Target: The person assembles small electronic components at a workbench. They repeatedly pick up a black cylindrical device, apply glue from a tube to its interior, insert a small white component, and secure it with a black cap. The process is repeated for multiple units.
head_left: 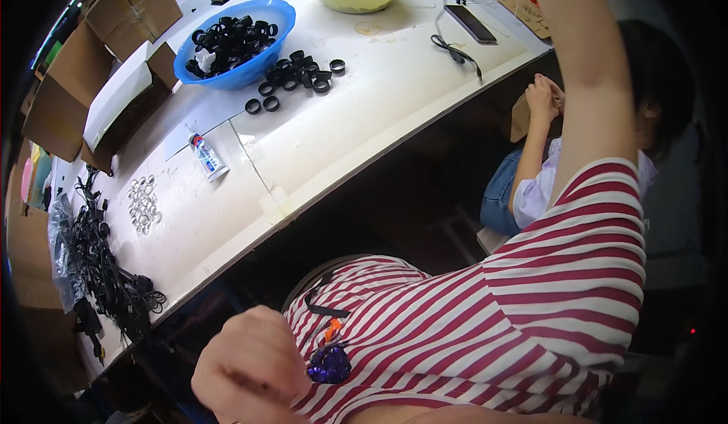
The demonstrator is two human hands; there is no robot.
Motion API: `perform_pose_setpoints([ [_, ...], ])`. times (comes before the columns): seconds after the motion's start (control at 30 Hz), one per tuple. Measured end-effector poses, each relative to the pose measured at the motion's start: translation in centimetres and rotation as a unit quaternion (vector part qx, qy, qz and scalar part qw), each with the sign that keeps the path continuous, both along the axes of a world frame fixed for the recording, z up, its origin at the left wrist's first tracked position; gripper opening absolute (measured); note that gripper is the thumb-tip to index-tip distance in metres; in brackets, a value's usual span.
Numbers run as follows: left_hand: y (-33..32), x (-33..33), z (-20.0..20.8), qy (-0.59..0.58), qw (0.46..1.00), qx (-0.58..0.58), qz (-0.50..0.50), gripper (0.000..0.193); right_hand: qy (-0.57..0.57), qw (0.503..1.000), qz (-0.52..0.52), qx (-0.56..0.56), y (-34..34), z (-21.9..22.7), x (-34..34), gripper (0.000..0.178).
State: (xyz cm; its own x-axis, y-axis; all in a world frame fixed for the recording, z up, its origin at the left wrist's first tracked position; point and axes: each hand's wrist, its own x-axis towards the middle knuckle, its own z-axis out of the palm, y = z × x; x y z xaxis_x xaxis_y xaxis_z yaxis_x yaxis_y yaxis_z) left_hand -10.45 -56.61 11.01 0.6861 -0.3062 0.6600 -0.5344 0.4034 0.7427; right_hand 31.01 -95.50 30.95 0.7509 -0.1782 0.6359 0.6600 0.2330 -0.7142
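Note:
My left hand is up close at the lower left, blurred, its fingers curled into a fist. Whatever is inside it, if anything, stays hidden. Beside that hand, a shiny purple trinket with an orange bit lies against my red-and-white striped shirt. My right arm reaches up past the top edge, so its hand is out of sight. On the white table, a tube lies near small clear rings. Farther back, black rings spread beside a blue basin full of more.
Black cables are heaped along the table's left end, near an open cardboard box. A yellow basin of small black parts stands at the back. A dark flat device lies near the edge. Another person sits at right.

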Motion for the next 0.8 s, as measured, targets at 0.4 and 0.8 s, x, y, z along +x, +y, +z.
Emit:
perform_pose_setpoints([
  [0.4,7.2,-1.4,-6.1,0.188,0.933,0.189,0.243,0.024,0.254,0.478,-0.383,-0.749,-4.3,-33.7,3.6,0.031],
  [0.8,30.6,-1.7,-8.0,0.159,0.652,0.269,0.691,0.018,-0.011,0.856,-0.277,-0.437,5.5,-29.6,-5.6,0.026],
])
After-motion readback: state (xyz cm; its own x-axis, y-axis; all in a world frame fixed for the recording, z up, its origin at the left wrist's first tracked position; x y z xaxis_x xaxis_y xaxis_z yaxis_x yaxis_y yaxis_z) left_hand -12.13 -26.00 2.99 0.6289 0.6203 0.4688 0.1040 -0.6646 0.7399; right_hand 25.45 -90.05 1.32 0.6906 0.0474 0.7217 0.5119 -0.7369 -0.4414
